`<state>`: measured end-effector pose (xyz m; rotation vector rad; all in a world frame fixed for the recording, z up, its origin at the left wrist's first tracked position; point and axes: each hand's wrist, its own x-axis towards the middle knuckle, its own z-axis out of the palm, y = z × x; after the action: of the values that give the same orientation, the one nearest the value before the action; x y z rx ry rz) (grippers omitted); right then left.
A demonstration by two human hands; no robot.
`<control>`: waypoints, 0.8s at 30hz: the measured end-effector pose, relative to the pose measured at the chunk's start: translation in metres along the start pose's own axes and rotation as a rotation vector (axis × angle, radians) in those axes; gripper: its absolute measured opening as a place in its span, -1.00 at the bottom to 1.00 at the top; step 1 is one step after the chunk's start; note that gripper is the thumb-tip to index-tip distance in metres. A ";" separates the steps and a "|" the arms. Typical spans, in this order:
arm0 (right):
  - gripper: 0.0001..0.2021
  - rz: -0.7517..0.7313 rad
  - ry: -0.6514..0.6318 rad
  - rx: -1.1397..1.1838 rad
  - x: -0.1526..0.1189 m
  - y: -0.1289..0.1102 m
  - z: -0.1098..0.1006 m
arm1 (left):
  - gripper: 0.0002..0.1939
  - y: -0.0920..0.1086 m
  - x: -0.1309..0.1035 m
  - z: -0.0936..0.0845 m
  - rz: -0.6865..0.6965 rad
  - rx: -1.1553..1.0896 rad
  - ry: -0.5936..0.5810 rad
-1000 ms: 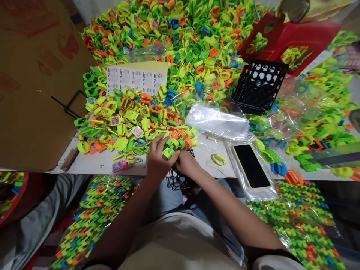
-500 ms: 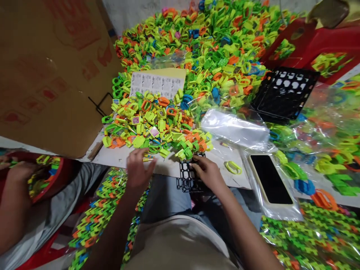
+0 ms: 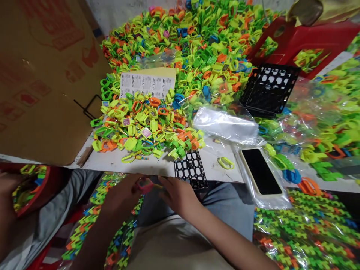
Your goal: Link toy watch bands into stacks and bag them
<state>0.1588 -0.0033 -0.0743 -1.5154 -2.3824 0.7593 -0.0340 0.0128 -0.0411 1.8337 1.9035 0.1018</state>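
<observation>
Below the table edge, over my lap, my left hand (image 3: pixel 123 192) is closed on a pink toy watch (image 3: pixel 145 185). My right hand (image 3: pixel 180 195) is close beside it, its fingers pinched at a small yellow piece (image 3: pixel 158 186) next to the watch; the piece is blurred and partly hidden. Just beyond my right hand, a black plastic grid tray (image 3: pixel 190 168) lies over the table's front edge. A heap of toy watches (image 3: pixel 140 127) in yellow, green and orange covers the table ahead. A single yellow watch band (image 3: pixel 225 163) lies to the right of the tray.
A cardboard box (image 3: pixel 50 82) stands at the left. Nearby, another person's hand (image 3: pixel 9 191) is at a red tub (image 3: pixel 47 191). On the right lie a phone (image 3: pixel 261 171) on clear bags, stacked black trays (image 3: pixel 270 90) and a red plastic stool (image 3: pixel 284 45). A sticker sheet (image 3: pixel 147 81) rests on the heap.
My left hand has come down and toward me from the heap, with a pink toy watch now in it. My right hand has left the black tray and moved left to the watch.
</observation>
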 end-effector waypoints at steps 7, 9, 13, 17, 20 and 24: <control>-0.82 0.150 0.179 0.085 -0.011 0.043 -0.020 | -0.68 0.066 -0.005 0.016 0.565 -0.001 0.108; -0.84 0.173 0.363 0.288 -0.006 0.070 -0.027 | -0.55 0.074 0.009 0.012 0.726 -0.036 0.180; -0.85 0.189 0.457 0.595 0.010 0.108 -0.030 | -0.55 0.086 0.047 0.017 0.737 -0.046 0.438; -0.85 0.098 0.435 0.595 0.016 0.117 -0.022 | -0.49 0.093 0.073 0.040 0.781 -0.051 0.475; -0.81 -0.010 0.417 0.519 0.019 0.116 -0.019 | -0.32 0.091 0.078 0.051 0.801 -0.048 0.452; -0.81 0.033 0.382 0.355 0.028 0.111 -0.020 | -0.14 0.087 0.079 0.049 0.824 -0.056 0.409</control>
<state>0.2417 0.0651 -0.1194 -1.4045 -1.8394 0.7690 0.0675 0.0830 -0.0735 2.5786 1.2075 0.8422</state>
